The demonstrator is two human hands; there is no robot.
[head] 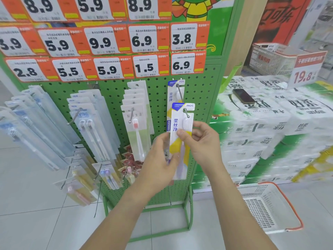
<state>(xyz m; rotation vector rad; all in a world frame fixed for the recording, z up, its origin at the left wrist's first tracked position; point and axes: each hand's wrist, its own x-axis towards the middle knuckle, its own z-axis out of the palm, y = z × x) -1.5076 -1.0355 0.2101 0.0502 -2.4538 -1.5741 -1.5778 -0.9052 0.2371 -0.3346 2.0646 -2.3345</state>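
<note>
white-and-yellow plastic toothbrush pack (180,121) on metal peg hook (185,112), right | light, bendy, slick | left hand (160,157), right hand (203,143): grips clamped on side edges

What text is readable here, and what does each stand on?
"FROG", "柔丝净": toothbrush pack, gripped by left hand and right hand.
"8.9", "5.9", "8.9": top tag row.
"3.9", "5.9", "9.9", "6.9", "3.8": middle tag row.
"2.8", "5.5", "5.9", "1.5", "6.9": bottom tag row.
"19.8": sign on tissue packs.
Tags' small print: too blurred.

Forearms (232,204): 2, both showing bare from 6 o'clock.
Left hand (159,159): showing bare fingers.
Right hand (204,147): showing a short thumbnail.
</note>
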